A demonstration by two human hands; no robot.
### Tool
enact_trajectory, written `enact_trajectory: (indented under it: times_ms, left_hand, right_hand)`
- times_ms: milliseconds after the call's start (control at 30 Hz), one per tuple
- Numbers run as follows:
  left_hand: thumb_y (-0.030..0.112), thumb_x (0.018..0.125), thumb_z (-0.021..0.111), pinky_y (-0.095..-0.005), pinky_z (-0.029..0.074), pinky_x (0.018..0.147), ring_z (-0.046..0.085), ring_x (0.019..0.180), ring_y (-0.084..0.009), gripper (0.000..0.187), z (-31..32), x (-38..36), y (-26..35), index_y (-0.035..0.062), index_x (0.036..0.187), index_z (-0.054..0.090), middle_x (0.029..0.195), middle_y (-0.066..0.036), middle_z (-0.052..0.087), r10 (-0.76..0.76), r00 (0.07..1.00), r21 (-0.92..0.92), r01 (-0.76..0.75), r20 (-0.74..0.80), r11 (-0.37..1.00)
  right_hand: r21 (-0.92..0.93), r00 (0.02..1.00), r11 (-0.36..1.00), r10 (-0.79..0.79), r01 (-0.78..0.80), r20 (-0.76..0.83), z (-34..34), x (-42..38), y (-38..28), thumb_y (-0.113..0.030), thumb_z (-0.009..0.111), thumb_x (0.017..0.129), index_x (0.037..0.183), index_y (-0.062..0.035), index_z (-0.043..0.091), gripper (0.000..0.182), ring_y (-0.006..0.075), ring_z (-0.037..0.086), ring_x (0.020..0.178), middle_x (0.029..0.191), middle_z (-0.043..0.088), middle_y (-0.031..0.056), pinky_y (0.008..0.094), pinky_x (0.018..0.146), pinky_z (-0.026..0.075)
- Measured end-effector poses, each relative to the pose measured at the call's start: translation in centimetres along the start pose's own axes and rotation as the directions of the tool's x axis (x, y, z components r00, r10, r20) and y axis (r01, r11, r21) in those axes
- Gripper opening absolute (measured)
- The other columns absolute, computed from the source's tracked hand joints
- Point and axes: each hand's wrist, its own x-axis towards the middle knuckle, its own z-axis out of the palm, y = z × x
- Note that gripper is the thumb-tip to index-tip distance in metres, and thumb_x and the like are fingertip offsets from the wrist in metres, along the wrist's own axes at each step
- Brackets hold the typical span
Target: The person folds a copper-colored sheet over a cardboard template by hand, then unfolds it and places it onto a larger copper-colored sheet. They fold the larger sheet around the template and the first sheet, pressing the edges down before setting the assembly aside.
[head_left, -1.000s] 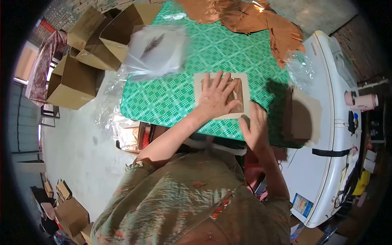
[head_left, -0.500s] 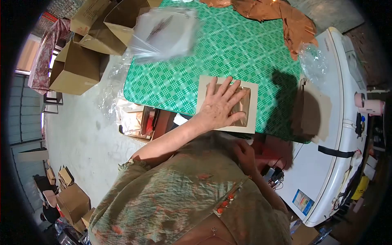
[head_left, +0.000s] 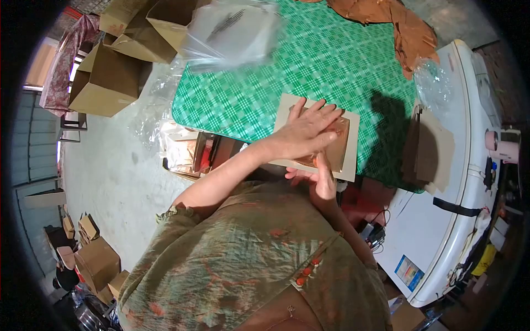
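Note:
A flat beige cardboard piece (head_left: 349, 165) with a shiny brown centre lies at the front edge of the green checked table, a little askew. My left hand (head_left: 306, 135) rests flat on it, fingers stretched out and covering much of the brown part. At the card's near edge is my right hand (head_left: 322, 185), thumb raised over the card and fingers apart below the edge. Whether those fingers touch its underside cannot be seen.
A stack of clear plastic sleeves (head_left: 232, 36) lies at the table's far left. Crumpled brown paper (head_left: 411, 41) is at the far right. Open cardboard boxes (head_left: 110, 77) stand on the left. Beside the table's right side is a white appliance (head_left: 422, 226), with beige sheets (head_left: 439, 146) near it.
My right hand has come up from below the table edge to the card's near edge. The card has turned slightly, and my left hand has turned over it. The view has shifted a little.

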Motion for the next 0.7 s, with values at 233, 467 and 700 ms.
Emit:
enact_trajectory:
  times_ms: [233,467,700]
  left_hand:
    - [0.058,0.11,0.052,-0.0386,0.035,0.124,0.045,0.15,-0.0264,0.074,-4.7,-2.7,-0.6,0.0108,0.166,0.04,0.162,-0.012,0.049,-0.276,0.953,-0.668,0.127,-0.122,0.733]
    - [0.023,0.111,0.061,-0.0363,0.036,0.122,0.051,0.142,-0.0225,0.039,-4.1,-6.9,-2.4,0.0062,0.147,0.063,0.15,-0.008,0.059,-0.239,0.9,-0.588,-0.023,-0.363,0.809]
    - [0.014,0.109,0.062,-0.0395,0.04,0.119,0.054,0.14,-0.0255,0.03,-3.7,-9.3,-2.1,0.0019,0.135,0.069,0.141,-0.011,0.065,-0.307,0.835,-0.555,0.002,-0.456,0.832]
  right_hand:
    - [0.03,0.997,0.998,0.052,-0.05,-0.062,-0.4,-0.7,0.4,-0.062,0.037,0.113,0.137,-0.0021,0.055,0.067,0.0319,0.077,0.085,0.102,0.078,0.024,0.0397,0.074,0.057]
    - [0.24,0.961,0.931,0.274,-0.274,0.035,-0.5,-0.7,-1.2,-0.067,0.042,0.11,0.14,-0.0005,0.058,0.075,0.028,0.074,0.101,0.113,0.076,0.0201,0.038,0.084,0.056]
    - [-0.691,0.983,0.72,0.082,0.056,0.165,-2.2,-4.3,-2.3,-0.019,0.067,0.105,0.124,-0.0039,0.07,0.024,0.0169,0.069,0.106,0.117,0.074,0.0094,0.0315,0.095,0.053]
